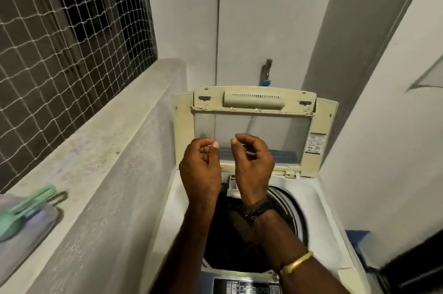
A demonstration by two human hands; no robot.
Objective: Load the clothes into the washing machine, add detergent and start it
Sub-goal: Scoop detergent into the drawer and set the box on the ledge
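Observation:
A white top-loading washing machine point(321, 212) stands below me with its cream lid point(184, 126) raised upright against the wall. Dark clothes point(220, 245) lie inside the drum, partly hidden by my forearms. My left hand point(200, 169) is held up over the drum in front of the lid, its fingers curled into the palm, holding nothing. My right hand point(254, 161) hovers beside it, a small gap between them, with loosely curved fingers and nothing in it. A small detergent compartment point(231, 182) shows at the drum's back rim, between my wrists. The control panel point(247, 287) is at the bottom edge.
A concrete ledge point(96, 149) runs along the left, under a netted window point(60, 42). A clear tub with a green plastic item point(24, 212) sits on the ledge. A tap point(266, 73) sticks out of the wall behind the lid. A blue object point(357, 236) stands at the right.

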